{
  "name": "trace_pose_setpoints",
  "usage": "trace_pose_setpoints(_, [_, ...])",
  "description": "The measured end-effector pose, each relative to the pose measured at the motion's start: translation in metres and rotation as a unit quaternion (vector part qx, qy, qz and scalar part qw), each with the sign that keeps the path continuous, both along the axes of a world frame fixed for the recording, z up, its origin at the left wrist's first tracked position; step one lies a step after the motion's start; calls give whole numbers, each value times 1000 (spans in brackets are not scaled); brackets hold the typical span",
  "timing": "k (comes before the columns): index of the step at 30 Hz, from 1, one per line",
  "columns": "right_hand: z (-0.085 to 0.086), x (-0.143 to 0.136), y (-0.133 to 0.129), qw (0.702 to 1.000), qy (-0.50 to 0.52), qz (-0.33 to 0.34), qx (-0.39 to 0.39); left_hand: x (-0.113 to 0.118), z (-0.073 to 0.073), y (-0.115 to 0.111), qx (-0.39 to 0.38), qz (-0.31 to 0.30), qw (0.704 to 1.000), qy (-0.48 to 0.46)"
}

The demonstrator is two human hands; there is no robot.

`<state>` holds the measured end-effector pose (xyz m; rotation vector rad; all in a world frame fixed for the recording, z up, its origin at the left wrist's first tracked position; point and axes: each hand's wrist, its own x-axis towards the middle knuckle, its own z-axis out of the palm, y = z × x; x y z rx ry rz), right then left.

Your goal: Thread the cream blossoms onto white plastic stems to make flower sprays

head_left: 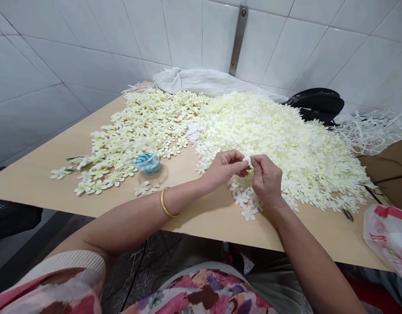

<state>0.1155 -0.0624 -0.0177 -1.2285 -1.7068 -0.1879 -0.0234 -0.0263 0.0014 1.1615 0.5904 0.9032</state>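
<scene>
My left hand [225,167] and my right hand [267,179] meet above the front edge of a big heap of white artificial flowers [266,131]. Between their fingertips is a small white artificial flower [249,162], partly covered by the fingers. Both hands are closed in a pinch on it. Just below them, a few loose flowers [248,212] lie on the table. To the left of my left hand stands a small clear plastic cup [148,163] with blue and white contents that I cannot make out.
Flowers laid out more thinly [138,126] cover the table's [188,209] left part. Behind the heap are a white cloth or sack [214,80] and a black round-topped object [318,104]. White strands [377,128] and a red and white plastic bag [387,237] are at right.
</scene>
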Motion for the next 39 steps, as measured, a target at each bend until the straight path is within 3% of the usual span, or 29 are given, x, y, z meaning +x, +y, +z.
trace_pose_setpoints(6, [3,-2,-2,997,61,4,-36,1,1,1,-45,-1,999,-15])
trace_pose_setpoints(15, [6,-3,-3,996,73,5,-54,-1,1,1,-18,1,1000,-5])
trace_pose_setpoints(19, [7,10,1,993,85,-75,9,-2,2,1,-8,15,1000,3])
trace_pose_setpoints(22, [7,23,5,986,39,-143,70,-1,2,1,2,31,999,20])
trace_pose_setpoints(24, [8,25,6,989,12,-124,73,0,1,2,17,46,998,26])
trace_pose_setpoints(30, [10,9,0,998,-36,48,9,-1,-1,2,67,40,997,14])
trace_pose_setpoints(39, [12,4,-3,997,26,42,-56,-1,1,0,43,24,999,4])
